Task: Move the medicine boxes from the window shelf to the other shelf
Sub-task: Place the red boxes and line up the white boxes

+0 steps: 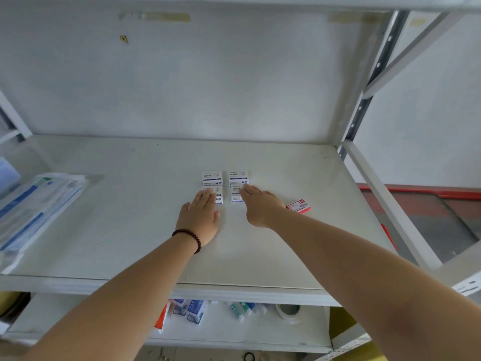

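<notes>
Several small white medicine boxes with blue print lie in a two-by-two block on the white shelf (125, 217). The far-left box (212, 177) and the far-right box (238, 177) are uncovered. My left hand (199, 217), with a dark bead bracelet at the wrist, lies flat, its fingertips on the near-left box (219, 198). My right hand (260, 207) reaches in from the right, and its fingertips rest on the near-right box (235, 197). Neither hand grips a box.
A red and white box (298, 206) lies just right of my right hand. Clear plastic packs with blue print (33, 204) fill the shelf's left end. A metal upright (364, 100) bounds the right side. On the lower shelf are blue boxes (194, 310) and a tape roll (289, 311).
</notes>
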